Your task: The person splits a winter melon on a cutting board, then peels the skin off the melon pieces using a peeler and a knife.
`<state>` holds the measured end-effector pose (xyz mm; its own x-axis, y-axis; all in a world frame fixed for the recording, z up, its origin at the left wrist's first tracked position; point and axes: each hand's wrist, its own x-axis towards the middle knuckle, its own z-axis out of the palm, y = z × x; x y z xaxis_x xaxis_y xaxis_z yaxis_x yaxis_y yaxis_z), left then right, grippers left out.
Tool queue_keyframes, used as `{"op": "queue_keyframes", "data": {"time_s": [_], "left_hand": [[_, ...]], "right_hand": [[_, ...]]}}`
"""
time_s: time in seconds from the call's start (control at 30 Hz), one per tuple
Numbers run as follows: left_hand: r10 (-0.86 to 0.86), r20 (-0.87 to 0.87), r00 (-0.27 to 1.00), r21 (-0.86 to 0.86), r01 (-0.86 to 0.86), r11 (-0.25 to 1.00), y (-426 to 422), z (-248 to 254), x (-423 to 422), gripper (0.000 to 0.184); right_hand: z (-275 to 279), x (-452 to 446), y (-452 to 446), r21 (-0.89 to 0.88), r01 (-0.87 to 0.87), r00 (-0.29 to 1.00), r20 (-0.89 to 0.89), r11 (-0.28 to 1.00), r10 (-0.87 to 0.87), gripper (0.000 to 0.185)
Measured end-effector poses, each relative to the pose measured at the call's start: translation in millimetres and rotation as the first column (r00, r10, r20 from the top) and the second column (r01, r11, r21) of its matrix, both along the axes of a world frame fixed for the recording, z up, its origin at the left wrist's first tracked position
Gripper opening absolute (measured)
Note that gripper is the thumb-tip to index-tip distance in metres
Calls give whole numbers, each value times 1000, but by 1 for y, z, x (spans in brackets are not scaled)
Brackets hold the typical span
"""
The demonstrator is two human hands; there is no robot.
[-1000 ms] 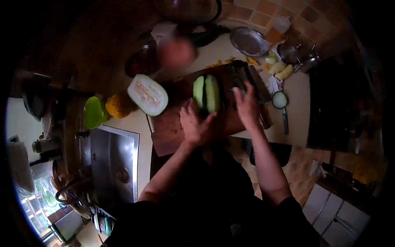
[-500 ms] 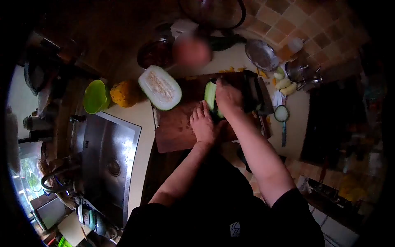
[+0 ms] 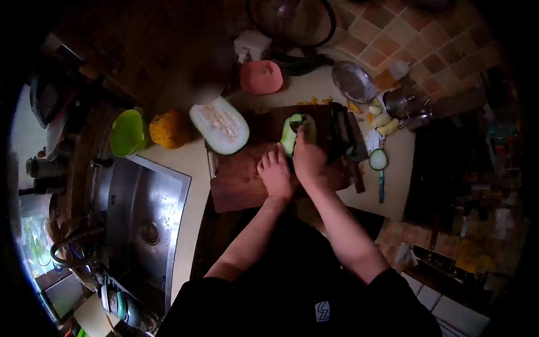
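Note:
A partly peeled green gourd point(image 3: 289, 133) lies on the brown cutting board point(image 3: 241, 180), pale green with darker skin. My left hand point(image 3: 275, 172) rests beside its lower end with the fingers spread. Over the gourd's right side, my right hand point(image 3: 307, 159) is closed round something dark that I cannot make out, its far end on the gourd's top. Left of the board's upper edge lies a halved white-fleshed melon point(image 3: 219, 126), cut face up. A cleaver-like dark blade point(image 3: 343, 130) lies along the board's right side.
A steel sink point(image 3: 149, 208) is at the left, with a green bowl point(image 3: 127, 133) and an orange pumpkin piece point(image 3: 168, 130) behind. Farther back are a pink bowl point(image 3: 261, 77) and a metal plate point(image 3: 352, 81). A green-handled tool point(image 3: 381, 186) lies right of the board.
My right hand has come from the board's right side onto the gourd and closed. My left hand stays near the gourd's lower end. The view has shifted.

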<state>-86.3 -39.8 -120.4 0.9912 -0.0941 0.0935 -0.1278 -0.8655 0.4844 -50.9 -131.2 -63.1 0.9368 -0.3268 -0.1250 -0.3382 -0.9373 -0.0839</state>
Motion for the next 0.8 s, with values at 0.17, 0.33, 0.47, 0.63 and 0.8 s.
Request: {"op": "queue_keyframes", "data": {"time_s": [0.17,0.33,0.47,0.63,0.8], "left_hand": [[-30,-13,999,44,31,999,5,-2,3,65],[3,40,999,75,-6,997,-2,-10,2,58],[-15,37,999,89,12,996,0,-22,6,54],[-281,-235,931,66,304,950,39,23,33,59],[-406,101,908,-369,413,833,23,58,97,55]], "right_hand": [[-12,-11,-3,44,2,997,75,999,-5,54],[3,-41,5,-28,-36,998,55,999,38,56],[-22,-61,5,-127,-102,982,148,987,120,58],[16,-59,14,-95,-52,997,-62,994,46,61],[-11,-61,12,106,30,999,29,994,-33,40]]}}
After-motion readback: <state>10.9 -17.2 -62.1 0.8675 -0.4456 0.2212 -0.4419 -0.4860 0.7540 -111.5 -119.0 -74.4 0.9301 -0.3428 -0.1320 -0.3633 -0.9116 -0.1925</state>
